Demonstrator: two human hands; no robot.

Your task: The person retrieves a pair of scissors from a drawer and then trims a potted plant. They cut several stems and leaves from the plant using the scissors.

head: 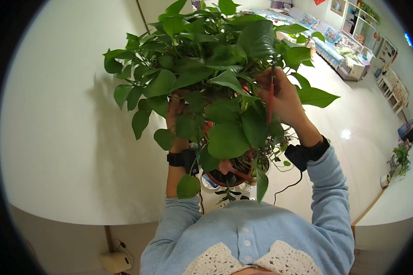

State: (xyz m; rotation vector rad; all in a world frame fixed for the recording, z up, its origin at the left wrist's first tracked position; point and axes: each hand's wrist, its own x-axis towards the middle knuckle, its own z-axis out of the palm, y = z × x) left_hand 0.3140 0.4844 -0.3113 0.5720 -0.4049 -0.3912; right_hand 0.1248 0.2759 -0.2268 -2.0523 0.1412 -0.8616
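Observation:
A large leafy pothos plant (192, 72) fills the space before me, its trailing leaves hanging down between my arms. My left hand (175, 108) is among the leaves on the plant's left side, beside a small visible brown patch that looks like a pot rim (181, 92). Leaves cover most of its fingers, so its grip is hidden. On the plant's right side, my right hand (284, 98) holds a slim red-handled tool (270, 101), upright along the fingers. The tool's dark metal end reaches up against a big leaf; its exact kind is unclear. The right fingertips disappear into the foliage.
Below the leaves stands a reddish-brown pot (211, 179) with soil and small plants. A white wall (62, 113) rises close on the left. A black cable (287, 188) hangs from my right wrist. Tiled floor (330, 113) stretches right, towards a cushioned sofa (351, 68).

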